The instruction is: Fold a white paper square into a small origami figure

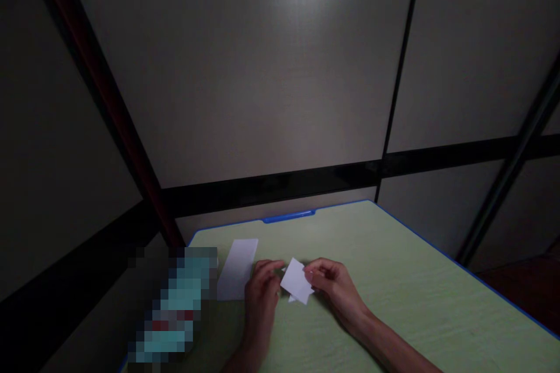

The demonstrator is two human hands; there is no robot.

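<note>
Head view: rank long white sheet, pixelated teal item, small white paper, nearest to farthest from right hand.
1. Small white paper: in right hand.
2. Long white sheet: left, past the left hand.
3. Pixelated teal item: far left.

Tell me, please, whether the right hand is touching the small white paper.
Touching: the head view shows the right hand pinching the small white paper at its right-side corner, with the fingers meeting there.
</note>
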